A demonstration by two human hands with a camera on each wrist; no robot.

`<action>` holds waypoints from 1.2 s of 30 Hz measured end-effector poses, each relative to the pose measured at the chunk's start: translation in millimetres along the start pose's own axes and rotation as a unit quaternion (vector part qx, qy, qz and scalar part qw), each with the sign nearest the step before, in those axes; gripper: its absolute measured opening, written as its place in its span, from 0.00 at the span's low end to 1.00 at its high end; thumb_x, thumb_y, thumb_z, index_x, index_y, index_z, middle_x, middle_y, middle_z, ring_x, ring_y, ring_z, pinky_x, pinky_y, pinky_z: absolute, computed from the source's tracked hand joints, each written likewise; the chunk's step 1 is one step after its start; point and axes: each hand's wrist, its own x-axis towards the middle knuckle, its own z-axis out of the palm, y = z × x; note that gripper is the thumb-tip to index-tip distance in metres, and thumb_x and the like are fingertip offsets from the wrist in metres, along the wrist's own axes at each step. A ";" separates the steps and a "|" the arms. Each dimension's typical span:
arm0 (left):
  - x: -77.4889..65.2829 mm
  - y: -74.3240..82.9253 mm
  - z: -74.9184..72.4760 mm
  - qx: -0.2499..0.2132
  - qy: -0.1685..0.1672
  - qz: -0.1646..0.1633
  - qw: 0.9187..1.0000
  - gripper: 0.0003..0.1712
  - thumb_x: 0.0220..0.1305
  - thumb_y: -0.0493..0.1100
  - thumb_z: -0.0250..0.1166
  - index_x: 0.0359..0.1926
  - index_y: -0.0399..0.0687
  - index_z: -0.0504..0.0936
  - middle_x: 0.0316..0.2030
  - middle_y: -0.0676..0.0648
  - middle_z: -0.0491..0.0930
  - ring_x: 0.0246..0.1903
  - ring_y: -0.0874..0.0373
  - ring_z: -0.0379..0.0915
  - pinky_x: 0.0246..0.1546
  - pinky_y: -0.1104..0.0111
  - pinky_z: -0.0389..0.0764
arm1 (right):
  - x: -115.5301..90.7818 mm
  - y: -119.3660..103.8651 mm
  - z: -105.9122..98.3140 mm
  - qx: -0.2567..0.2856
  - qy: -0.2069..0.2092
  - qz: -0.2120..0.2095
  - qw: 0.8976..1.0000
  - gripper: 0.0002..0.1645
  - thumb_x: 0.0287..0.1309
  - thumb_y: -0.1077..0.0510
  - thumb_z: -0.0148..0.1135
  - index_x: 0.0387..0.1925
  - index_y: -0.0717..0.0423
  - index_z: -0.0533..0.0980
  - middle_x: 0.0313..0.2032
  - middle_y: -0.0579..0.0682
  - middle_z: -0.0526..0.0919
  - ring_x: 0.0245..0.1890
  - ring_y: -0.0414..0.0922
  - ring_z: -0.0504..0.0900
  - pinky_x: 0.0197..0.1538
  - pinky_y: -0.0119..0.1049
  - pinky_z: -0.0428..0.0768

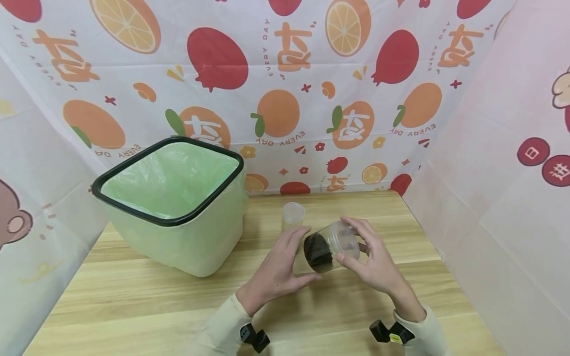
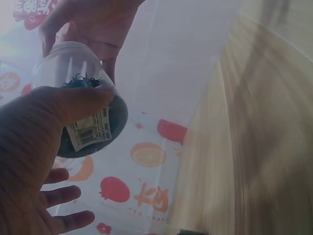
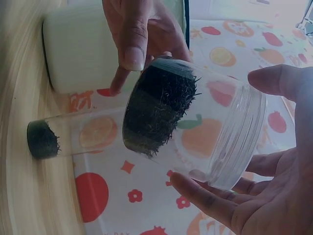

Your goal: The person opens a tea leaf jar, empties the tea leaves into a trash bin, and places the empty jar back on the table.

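A clear plastic jar (image 1: 324,250) is held tilted above the table, with dark dry shreds like tea leaves (image 3: 159,107) gathered at its lower end. My right hand (image 1: 378,259) grips it around the ridged lid end (image 3: 237,137), thumb on one side and fingers on the other. Around the jar's base, my left hand (image 1: 280,264) stands with thumb and fingers spread apart. In the left wrist view its thumb (image 2: 83,103) crosses in front of the jar. A white label with a barcode (image 2: 90,129) shows on the jar there.
Behind my left hand a smaller clear jar (image 1: 293,212) stands upright on the wooden table (image 1: 156,301), dark shreds in its bottom. On the left is a pale green bin (image 1: 209,237) with a black rim and a liner. Fruit-printed sheeting (image 1: 276,163) hangs along the back.
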 end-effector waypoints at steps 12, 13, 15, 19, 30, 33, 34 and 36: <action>-0.2 4.9 3.4 -0.018 0.001 0.009 1.000 0.57 0.38 0.66 0.68 0.67 0.59 0.50 0.61 0.54 0.61 0.60 0.66 0.56 0.60 0.67 0.68 | 0.5 -5.8 10.6 0.027 -0.022 0.003 0.999 0.41 0.43 0.55 0.69 0.60 0.45 0.62 0.56 0.43 0.66 0.53 0.48 0.68 0.45 0.40 0.80; -0.3 5.0 3.2 -0.019 0.000 0.009 1.000 0.57 0.39 0.67 0.67 0.67 0.59 0.50 0.62 0.55 0.61 0.60 0.66 0.56 0.60 0.67 0.68 | 0.8 -6.1 11.0 0.032 -0.025 0.002 0.999 0.41 0.42 0.55 0.69 0.60 0.46 0.62 0.55 0.44 0.66 0.53 0.48 0.68 0.45 0.41 0.80; -0.5 4.6 2.8 -0.019 -0.002 0.010 1.000 0.55 0.41 0.70 0.63 0.67 0.59 0.50 0.62 0.55 0.60 0.60 0.66 0.56 0.60 0.67 0.68 | 0.9 -6.8 11.5 0.040 -0.027 0.002 0.999 0.41 0.42 0.56 0.69 0.60 0.47 0.62 0.55 0.44 0.66 0.53 0.48 0.68 0.45 0.41 0.80; -1.6 3.4 1.8 -0.017 -0.005 0.010 1.000 0.52 0.44 0.72 0.56 0.68 0.60 0.49 0.61 0.56 0.61 0.60 0.66 0.57 0.59 0.67 0.68 | 0.6 -7.3 13.3 0.054 -0.034 0.003 0.998 0.41 0.42 0.57 0.69 0.60 0.47 0.61 0.55 0.46 0.66 0.53 0.50 0.68 0.45 0.42 0.80; -0.5 6.1 4.0 -0.010 0.021 0.032 0.999 0.56 0.34 0.56 0.74 0.64 0.47 0.57 0.57 0.51 0.66 0.55 0.60 0.64 0.56 0.64 0.71 | -1.2 -10.6 17.4 0.040 -0.053 0.012 0.998 0.43 0.42 0.56 0.69 0.60 0.46 0.59 0.55 0.43 0.64 0.55 0.47 0.64 0.48 0.41 0.79; -1.4 6.8 5.3 -0.006 0.026 0.033 0.999 0.55 0.34 0.56 0.74 0.64 0.46 0.58 0.55 0.51 0.67 0.54 0.60 0.64 0.54 0.65 0.72 | -2.0 -11.8 18.0 0.030 -0.066 0.019 0.997 0.43 0.44 0.53 0.68 0.61 0.43 0.58 0.56 0.41 0.63 0.56 0.46 0.64 0.49 0.40 0.79; -1.7 7.1 5.7 -0.006 0.028 0.032 0.999 0.55 0.33 0.56 0.74 0.64 0.46 0.58 0.55 0.51 0.67 0.54 0.60 0.64 0.54 0.65 0.72 | -2.3 -12.2 18.2 0.026 -0.069 0.021 0.997 0.43 0.44 0.52 0.68 0.61 0.42 0.58 0.57 0.40 0.62 0.56 0.45 0.64 0.50 0.40 0.78; -2.3 7.6 6.2 -0.008 0.028 0.028 0.999 0.55 0.33 0.55 0.74 0.64 0.46 0.58 0.55 0.51 0.67 0.54 0.61 0.63 0.55 0.66 0.72 | -3.0 -12.7 18.8 0.019 -0.072 0.022 0.997 0.43 0.45 0.50 0.68 0.61 0.39 0.57 0.58 0.40 0.62 0.56 0.45 0.63 0.50 0.40 0.78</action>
